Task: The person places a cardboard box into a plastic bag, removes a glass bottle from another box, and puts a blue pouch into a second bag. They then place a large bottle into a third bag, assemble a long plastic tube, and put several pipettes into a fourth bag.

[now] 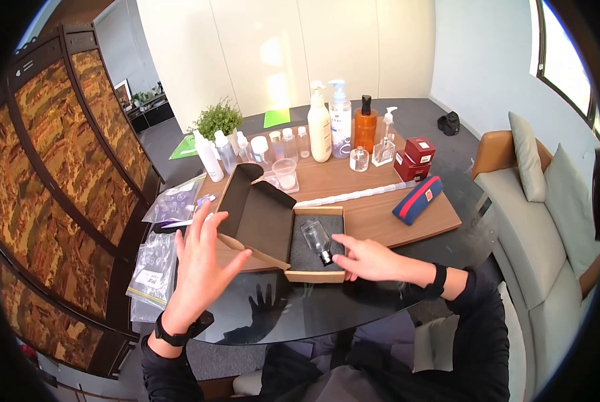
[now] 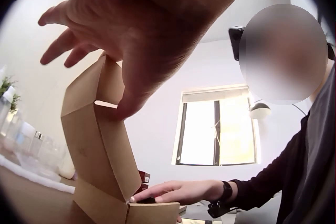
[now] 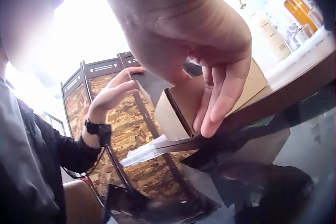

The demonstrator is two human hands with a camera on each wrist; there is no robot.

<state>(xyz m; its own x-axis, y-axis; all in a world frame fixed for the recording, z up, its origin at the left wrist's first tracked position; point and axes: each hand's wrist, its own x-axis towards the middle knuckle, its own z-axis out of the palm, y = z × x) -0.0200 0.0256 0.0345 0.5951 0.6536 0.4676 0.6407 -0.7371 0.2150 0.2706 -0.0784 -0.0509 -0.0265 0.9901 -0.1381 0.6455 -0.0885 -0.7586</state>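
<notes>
A small cardboard box [image 1: 317, 276] stands at the table's front edge, its dark-lined lid [image 1: 263, 218] swung up to the left. On grey foam inside lies a clear glass bottle [image 1: 314, 236] with a black cap, tilted toward the front right. My right hand [image 1: 373, 259] holds the box at its right wall: in the right wrist view, fingers [image 3: 214, 111] bend down over the outside, while the index finger stretches over the inside near the cap. Left of the lid, my left hand [image 1: 203, 268] is raised with fingers spread; its thumb overlaps the lid [image 2: 86, 142] in the left wrist view.
Behind the box, several bottles and jars, including a cream pump bottle [image 1: 320, 130] and an amber bottle [image 1: 365, 127], stand on a wooden board [image 1: 407, 234]. A navy pencil case [image 1: 418, 201] and red boxes [image 1: 415, 159] are at right, plastic bags [image 1: 154, 271] at left.
</notes>
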